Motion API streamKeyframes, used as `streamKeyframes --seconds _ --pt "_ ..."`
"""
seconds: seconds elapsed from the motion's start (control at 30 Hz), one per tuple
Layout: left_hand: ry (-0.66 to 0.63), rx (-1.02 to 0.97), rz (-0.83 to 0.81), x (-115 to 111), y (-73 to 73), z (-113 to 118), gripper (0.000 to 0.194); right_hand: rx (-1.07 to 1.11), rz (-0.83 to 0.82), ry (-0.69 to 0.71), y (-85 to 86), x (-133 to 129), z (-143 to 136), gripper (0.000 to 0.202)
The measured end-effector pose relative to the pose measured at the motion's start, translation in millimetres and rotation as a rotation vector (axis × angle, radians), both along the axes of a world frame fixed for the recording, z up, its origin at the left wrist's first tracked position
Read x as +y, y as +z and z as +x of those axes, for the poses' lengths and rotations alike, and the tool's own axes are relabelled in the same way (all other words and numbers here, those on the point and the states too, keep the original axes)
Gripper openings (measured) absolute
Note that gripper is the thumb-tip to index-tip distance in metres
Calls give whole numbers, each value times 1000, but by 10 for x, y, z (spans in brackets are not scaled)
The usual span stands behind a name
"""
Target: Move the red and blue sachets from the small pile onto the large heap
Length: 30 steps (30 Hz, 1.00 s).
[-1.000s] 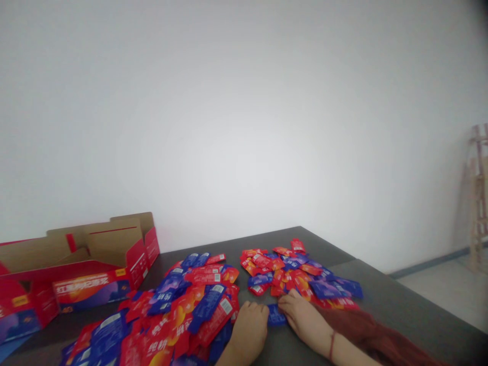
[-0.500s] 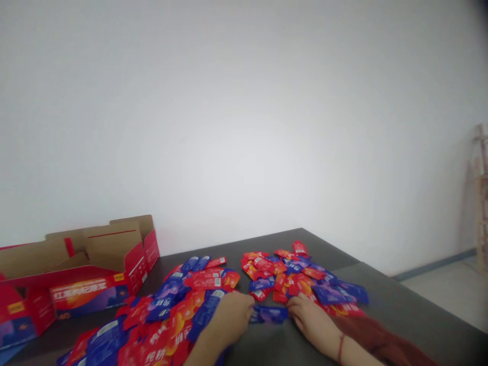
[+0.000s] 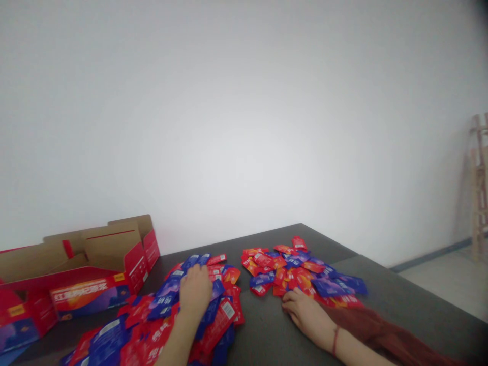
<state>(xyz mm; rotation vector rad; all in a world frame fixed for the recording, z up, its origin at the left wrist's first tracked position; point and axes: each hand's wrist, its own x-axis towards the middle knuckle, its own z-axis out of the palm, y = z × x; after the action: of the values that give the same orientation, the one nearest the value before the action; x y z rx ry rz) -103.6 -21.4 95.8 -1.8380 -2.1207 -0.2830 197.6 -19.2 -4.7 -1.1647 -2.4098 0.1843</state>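
Observation:
Red and blue sachets lie in two heaps on the dark table. Over the upper part of the left heap is my left hand, its fingers curled down among the sachets; what they touch is hidden. My right hand rests low at the near edge of the right heap, with its fingers bent and drawn together. Whether anything lies under those fingertips cannot be made out. A red sachet with a white label lies right of my left forearm.
Open red cardboard boxes with brown insides stand at the left, by the white wall. The dark table has its far corner at the back centre. A wooden rack stands at the far right.
My left hand has moved left and away from me, from the gap onto the left heap. The blue sachet between my hands is no longer there. My right hand has shifted slightly left.

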Motion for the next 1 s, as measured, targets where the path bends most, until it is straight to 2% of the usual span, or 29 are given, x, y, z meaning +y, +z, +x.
streamKeyframes --seconds 0.1,0.17,0.27,0.37,0.5,0.6,0.67,0.77,0.83,0.93,1.0 --pt "-295 -67 -68 164 -207 624 24 8 7 91 13 -5 -12 31" --pt "-441 -135 -113 312 -367 1015 30 10 14 142 40 -25 -7 33" --pt "-477 -155 -132 514 -547 1435 41 8 15 218 87 -65 20 35" --pt "-496 -153 -156 616 -626 1645 36 19 8 271 112 -88 51 36" --pt "-523 -135 -175 560 -642 1656 29 39 2 274 107 -83 67 35" --pt "-548 -136 -170 393 -625 1521 30 25 -17 267 100 -66 73 35" --pt "-606 -254 -127 246 -620 1414 30 18 -25 243 99 -47 87 36" --pt "-749 -760 -16 42 -662 1286 22 5 -36 152 115 -1 140 36" --pt "-783 -1156 24 -43 -741 1232 15 -15 -53 90 146 38 199 34" --pt "-694 -1570 50 -79 -921 1184 20 -23 -75 15 218 87 288 33" --pt "-600 -1667 82 -61 -1047 1163 24 7 -60 -44 273 94 314 32"
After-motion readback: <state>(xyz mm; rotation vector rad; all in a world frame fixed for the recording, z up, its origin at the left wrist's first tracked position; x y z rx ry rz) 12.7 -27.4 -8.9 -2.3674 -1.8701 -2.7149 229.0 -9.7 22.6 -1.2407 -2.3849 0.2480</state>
